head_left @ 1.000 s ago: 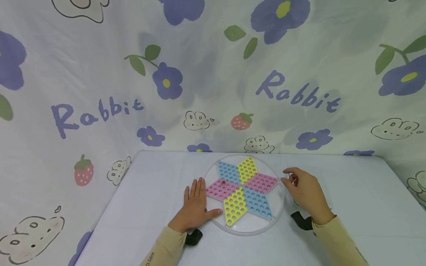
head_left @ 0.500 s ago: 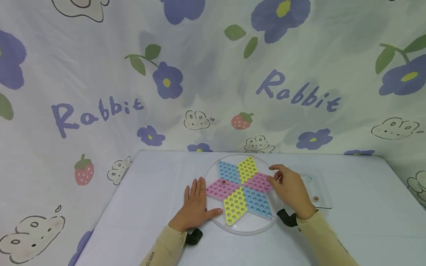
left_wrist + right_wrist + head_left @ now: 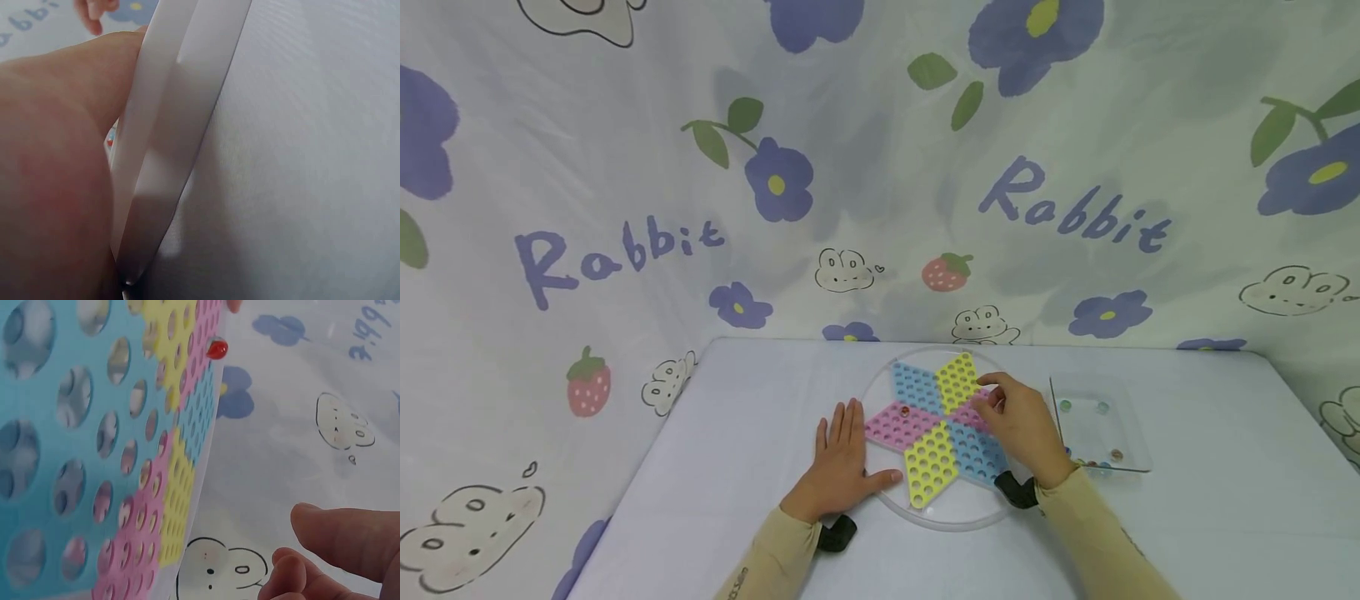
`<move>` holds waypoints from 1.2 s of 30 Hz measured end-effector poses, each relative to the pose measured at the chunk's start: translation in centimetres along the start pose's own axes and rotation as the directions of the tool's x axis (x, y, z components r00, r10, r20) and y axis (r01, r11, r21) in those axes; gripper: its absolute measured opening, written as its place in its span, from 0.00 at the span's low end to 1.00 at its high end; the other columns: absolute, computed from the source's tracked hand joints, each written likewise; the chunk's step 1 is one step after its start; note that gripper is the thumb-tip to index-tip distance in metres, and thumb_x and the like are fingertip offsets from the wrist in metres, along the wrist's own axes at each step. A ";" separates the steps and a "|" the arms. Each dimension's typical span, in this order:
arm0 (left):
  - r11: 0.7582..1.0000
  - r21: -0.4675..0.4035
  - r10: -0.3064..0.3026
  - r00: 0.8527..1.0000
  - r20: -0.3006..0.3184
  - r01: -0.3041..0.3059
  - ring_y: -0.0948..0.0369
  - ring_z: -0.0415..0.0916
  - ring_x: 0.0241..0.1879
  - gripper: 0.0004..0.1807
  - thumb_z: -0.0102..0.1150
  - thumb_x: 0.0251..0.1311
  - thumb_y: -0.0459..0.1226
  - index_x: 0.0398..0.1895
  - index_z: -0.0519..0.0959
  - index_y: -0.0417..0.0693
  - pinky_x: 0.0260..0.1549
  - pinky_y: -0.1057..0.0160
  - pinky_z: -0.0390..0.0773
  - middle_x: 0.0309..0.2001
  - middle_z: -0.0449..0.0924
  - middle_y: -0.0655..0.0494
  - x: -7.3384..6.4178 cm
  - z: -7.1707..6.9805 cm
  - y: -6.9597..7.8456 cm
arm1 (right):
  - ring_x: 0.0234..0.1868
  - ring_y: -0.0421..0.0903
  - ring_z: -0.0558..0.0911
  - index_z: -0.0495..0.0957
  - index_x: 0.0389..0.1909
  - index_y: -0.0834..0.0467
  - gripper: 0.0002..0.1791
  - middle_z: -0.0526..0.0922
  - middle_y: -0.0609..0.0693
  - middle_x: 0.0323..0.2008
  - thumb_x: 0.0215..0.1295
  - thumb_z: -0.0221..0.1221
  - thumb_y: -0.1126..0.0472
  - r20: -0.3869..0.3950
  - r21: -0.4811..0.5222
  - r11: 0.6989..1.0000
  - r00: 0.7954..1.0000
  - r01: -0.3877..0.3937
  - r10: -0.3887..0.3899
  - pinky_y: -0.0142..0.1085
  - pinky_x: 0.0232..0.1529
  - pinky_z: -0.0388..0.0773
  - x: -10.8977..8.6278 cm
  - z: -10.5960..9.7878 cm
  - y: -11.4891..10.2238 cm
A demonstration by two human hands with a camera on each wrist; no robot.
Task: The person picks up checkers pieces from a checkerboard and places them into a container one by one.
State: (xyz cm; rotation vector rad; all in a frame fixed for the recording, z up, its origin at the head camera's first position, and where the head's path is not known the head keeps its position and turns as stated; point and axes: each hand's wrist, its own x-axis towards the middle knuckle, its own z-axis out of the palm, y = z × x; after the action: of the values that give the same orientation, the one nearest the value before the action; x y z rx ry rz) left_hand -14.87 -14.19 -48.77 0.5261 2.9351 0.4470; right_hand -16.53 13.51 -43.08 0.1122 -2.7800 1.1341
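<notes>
A round clear-rimmed Chinese checkers board (image 3: pixel 931 467) with pink, yellow and blue star points lies on the table. One red marble (image 3: pixel 905 412) sits in its left pink point; that red marble (image 3: pixel 217 348) shows near the top in the right wrist view. My left hand (image 3: pixel 835 468) lies flat at the board's left edge, fingers straight, thumb over the rim. In the left wrist view it is beside the white rim (image 3: pixel 169 125). My right hand (image 3: pixel 1022 427) is over the right pink point, thumb and index finger bent toward each other. Whether anything is between its fingers cannot be seen.
Right of the board stands a clear square tray (image 3: pixel 1131 471) with several marbles, among them a green marble (image 3: pixel 1065 406) and a brownish marble (image 3: pixel 1117 455). White cloth covers the table (image 3: pixel 715 483). A printed curtain (image 3: pixel 880 167) hangs behind the table's back edge.
My right hand has moved left from the tray to above the right pink point, uncovering the tray. My left hand and the red marble have stayed in place.
</notes>
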 end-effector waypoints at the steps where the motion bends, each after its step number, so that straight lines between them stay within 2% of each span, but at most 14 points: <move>1: 1.000 0.002 0.000 1.000 0.000 0.000 0.46 0.26 0.71 0.66 0.40 0.46 0.75 0.71 0.33 0.34 0.63 0.41 0.31 0.72 0.30 0.40 0.0 0.0 0.0 | 0.20 0.42 0.70 0.76 0.48 0.58 0.17 0.75 0.46 0.24 0.59 0.61 0.57 -0.001 0.007 1.000 1.000 0.006 -0.006 0.34 0.20 0.68 0.1 0.2 -0.1; 10: 1.000 0.003 0.007 1.000 -0.013 -0.007 0.46 0.27 0.71 0.66 0.40 0.46 0.75 0.71 0.34 0.33 0.63 0.41 0.33 0.72 0.32 0.39 -0.1 -0.1 0.0 | 0.22 0.40 0.72 0.78 0.46 0.59 0.16 0.76 0.44 0.23 0.58 0.62 0.56 0.004 0.042 0.998 0.999 0.045 -0.045 0.34 0.24 0.69 0.8 2.1 -1.0; 17: 1.000 0.011 0.008 1.000 -0.017 -0.008 0.45 0.28 0.71 0.66 0.41 0.47 0.75 0.71 0.34 0.33 0.63 0.41 0.34 0.72 0.32 0.38 -0.2 -0.2 0.1 | 0.21 0.41 0.72 0.79 0.45 0.58 0.16 0.75 0.44 0.22 0.58 0.62 0.57 0.030 0.084 0.996 0.999 0.032 -0.035 0.35 0.23 0.69 1.0 3.1 -2.1; 28: 1.000 0.004 0.015 1.000 -0.028 -0.015 0.45 0.28 0.71 0.65 0.43 0.48 0.73 0.71 0.35 0.33 0.63 0.40 0.34 0.72 0.33 0.37 -0.1 -0.2 0.1 | 0.20 0.41 0.72 0.78 0.47 0.57 0.17 0.75 0.44 0.24 0.57 0.63 0.56 0.096 0.082 0.997 0.995 -0.010 0.002 0.34 0.19 0.69 1.2 4.5 -3.2; 36: 1.000 0.011 0.019 0.999 -0.031 -0.019 0.44 0.29 0.71 0.64 0.42 0.48 0.73 0.71 0.36 0.32 0.63 0.40 0.35 0.72 0.34 0.37 -0.1 -0.2 0.2 | 0.19 0.40 0.72 0.78 0.47 0.57 0.17 0.75 0.43 0.24 0.58 0.62 0.55 0.128 0.079 0.997 0.992 0.000 -0.010 0.34 0.19 0.69 1.2 5.4 -4.1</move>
State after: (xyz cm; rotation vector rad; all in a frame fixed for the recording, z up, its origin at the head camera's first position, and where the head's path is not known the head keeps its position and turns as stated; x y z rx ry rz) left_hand -14.77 -14.12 -48.50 0.5540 2.9668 0.4455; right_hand -17.80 6.76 -43.90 0.2078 -2.8430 1.2791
